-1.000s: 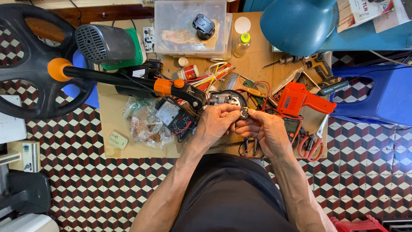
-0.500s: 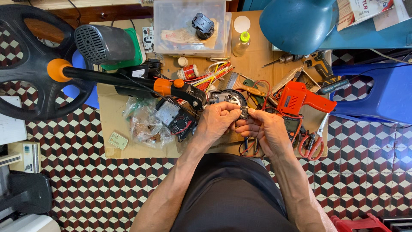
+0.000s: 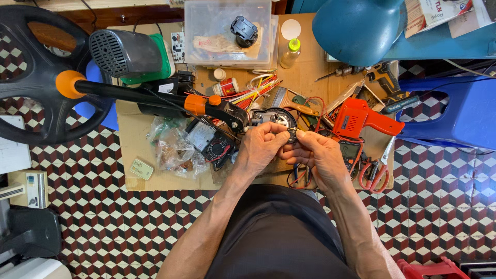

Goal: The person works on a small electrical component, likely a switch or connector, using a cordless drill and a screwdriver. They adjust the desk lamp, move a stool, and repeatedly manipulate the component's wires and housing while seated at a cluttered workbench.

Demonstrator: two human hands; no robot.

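My left hand (image 3: 260, 149) and my right hand (image 3: 316, 155) meet over the middle of a low cardboard-covered work board (image 3: 135, 139). Between their fingertips both pinch a small dark round part (image 3: 292, 135). Just behind the fingers lies a black round motor housing (image 3: 274, 118) at the end of a black pole with an orange collar (image 3: 199, 105). The pole runs left to an orange hub (image 3: 67, 83) on a big black fan base (image 3: 36, 77). What the palms cover is hidden.
A clear plastic box (image 3: 227, 31), a small bottle (image 3: 290, 51), an orange glue gun (image 3: 364, 120), a cordless drill (image 3: 385, 82), scissors (image 3: 377, 170), two meters (image 3: 217, 147), bags of parts (image 3: 173, 147), loose wires (image 3: 258, 88). Blue lamp shade (image 3: 356, 28), blue stool (image 3: 460, 113), tiled floor.
Both hands stay pinched together on the small part; the fingers shift only slightly. Nothing else has moved.
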